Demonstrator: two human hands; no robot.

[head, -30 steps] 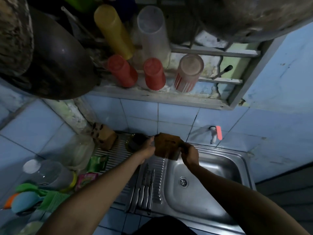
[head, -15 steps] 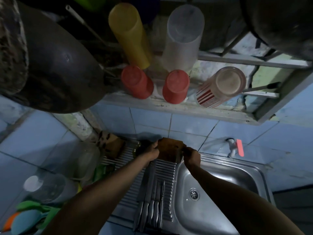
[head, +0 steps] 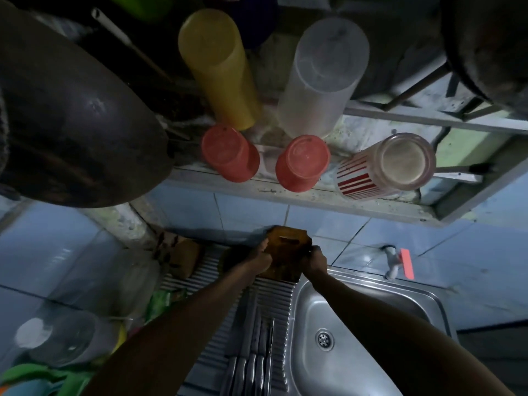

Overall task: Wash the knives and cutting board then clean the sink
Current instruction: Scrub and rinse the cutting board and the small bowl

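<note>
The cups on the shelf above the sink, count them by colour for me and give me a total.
Red: 2, one on the left and one beside it
Yellow: 1
Clear frosted: 1
Clear with red stripes: 1
Total: 5, all upside down

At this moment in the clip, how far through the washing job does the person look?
Likely done: the knives lie side by side on the ribbed drainboard, apparently washed. In hand: left hand and right hand grip the wooden cutting board, standing it at the drainboard's back by the tiled wall. Left: cleaning the sink; the basin holds nothing visible, and no water runs from the tap.
</note>
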